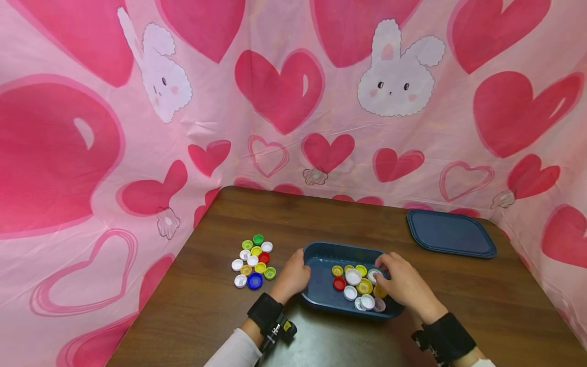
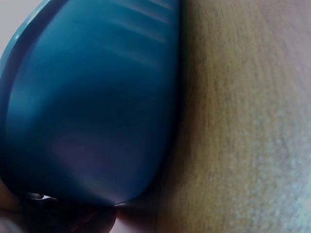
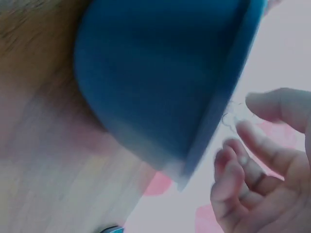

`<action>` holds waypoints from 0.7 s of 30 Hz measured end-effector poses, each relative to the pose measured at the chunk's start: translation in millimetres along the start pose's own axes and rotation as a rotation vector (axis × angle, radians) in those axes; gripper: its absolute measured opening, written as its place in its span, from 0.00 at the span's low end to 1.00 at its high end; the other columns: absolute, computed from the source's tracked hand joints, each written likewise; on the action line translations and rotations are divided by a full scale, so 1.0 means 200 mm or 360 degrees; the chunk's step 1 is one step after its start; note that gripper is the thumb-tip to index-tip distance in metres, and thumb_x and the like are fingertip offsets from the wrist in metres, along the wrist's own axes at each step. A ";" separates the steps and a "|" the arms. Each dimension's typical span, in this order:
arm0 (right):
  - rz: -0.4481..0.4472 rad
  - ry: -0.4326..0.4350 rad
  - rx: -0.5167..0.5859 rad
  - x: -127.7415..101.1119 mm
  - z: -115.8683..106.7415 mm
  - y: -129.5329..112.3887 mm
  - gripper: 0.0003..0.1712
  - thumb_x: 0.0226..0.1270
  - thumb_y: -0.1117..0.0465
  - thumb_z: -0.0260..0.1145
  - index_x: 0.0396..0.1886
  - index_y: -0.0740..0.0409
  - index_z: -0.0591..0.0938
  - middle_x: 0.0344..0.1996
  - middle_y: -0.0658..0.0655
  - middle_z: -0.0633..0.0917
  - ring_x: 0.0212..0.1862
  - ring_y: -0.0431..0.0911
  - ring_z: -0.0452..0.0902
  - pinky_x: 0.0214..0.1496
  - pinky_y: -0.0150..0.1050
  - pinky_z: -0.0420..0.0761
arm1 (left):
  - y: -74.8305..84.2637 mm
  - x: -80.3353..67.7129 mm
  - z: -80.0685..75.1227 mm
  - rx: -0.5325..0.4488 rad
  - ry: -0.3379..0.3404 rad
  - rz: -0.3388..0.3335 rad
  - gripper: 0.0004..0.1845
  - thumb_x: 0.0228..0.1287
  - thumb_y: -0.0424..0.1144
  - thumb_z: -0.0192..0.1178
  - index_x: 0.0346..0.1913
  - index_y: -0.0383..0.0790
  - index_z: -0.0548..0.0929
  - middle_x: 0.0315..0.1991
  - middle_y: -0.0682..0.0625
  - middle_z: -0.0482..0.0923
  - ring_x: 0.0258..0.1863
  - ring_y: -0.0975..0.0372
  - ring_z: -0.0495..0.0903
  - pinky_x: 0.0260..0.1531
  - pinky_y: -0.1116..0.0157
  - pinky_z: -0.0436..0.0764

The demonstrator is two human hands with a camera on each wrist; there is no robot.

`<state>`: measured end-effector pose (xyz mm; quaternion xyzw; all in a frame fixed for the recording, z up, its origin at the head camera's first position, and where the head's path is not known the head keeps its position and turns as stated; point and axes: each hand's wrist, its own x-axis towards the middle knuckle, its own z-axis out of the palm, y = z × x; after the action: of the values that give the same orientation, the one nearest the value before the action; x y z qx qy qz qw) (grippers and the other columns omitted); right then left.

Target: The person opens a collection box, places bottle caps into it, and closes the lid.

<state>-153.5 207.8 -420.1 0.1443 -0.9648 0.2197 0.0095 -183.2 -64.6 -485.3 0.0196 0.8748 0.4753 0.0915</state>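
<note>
A dark blue container point(image 1: 321, 295) stands on the brown table and holds several bottle caps point(image 1: 353, 278) in white, yellow and red. My left hand point(image 1: 299, 262) grips the container's left rim, thumb on the edge; the left wrist view shows the container's outer wall point(image 2: 92, 107) close up. My right hand point(image 1: 380, 270) reaches into the container from the right, its fingertips on the caps near a white cap point(image 1: 373, 276). In the right wrist view the fingers point(image 3: 243, 165) are loosely curved with nothing between them, beside the container wall point(image 3: 160, 73).
A pile of loose coloured caps point(image 1: 253, 262) lies on the table left of the container. A dark blue lid point(image 1: 451, 233) lies at the back right. Pink heart-print cloth point(image 1: 284, 102) walls the table point(image 1: 206, 306) at the back and both sides.
</note>
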 end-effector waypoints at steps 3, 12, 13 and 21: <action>0.0080 0.0104 0.0002 -0.01 0.00 0.03 0.15 0.62 0.63 0.73 0.46 0.63 0.81 0.37 0.58 0.78 0.38 0.49 0.73 0.40 0.47 0.80 | 0.00 0.00 0.00 0.0001 0.0003 0.0004 0.26 0.74 0.31 0.50 0.72 0.28 0.63 0.67 0.34 0.70 0.64 0.43 0.74 0.63 0.40 0.72; 0.0409 0.0086 0.0085 -0.03 0.03 0.10 0.33 0.67 0.59 0.68 0.65 0.72 0.69 0.51 0.72 0.73 0.47 0.60 0.76 0.47 0.59 0.80 | 0.00 0.00 0.00 0.0016 0.0012 0.0002 0.26 0.74 0.32 0.50 0.72 0.28 0.63 0.67 0.34 0.70 0.63 0.44 0.74 0.63 0.41 0.73; 0.0437 0.0072 0.0094 -0.03 0.04 0.11 0.34 0.67 0.59 0.68 0.66 0.72 0.67 0.52 0.73 0.73 0.48 0.61 0.76 0.48 0.60 0.79 | 0.00 0.00 0.00 0.0018 0.0014 0.0002 0.26 0.74 0.32 0.50 0.72 0.28 0.63 0.67 0.34 0.70 0.63 0.44 0.74 0.63 0.41 0.72; 0.0568 -0.0052 0.0136 -0.01 0.11 0.15 0.39 0.70 0.56 0.64 0.69 0.78 0.62 0.61 0.80 0.70 0.61 0.72 0.69 0.63 0.71 0.68 | 0.01 -0.01 0.00 0.0019 0.0022 -0.0002 0.26 0.74 0.32 0.50 0.72 0.28 0.63 0.68 0.34 0.70 0.64 0.45 0.74 0.65 0.41 0.71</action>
<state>-158.4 225.2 -452.7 -0.0254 -0.9649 0.2562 -0.0513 -181.2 -63.7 -484.0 0.0164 0.8783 0.4702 0.0856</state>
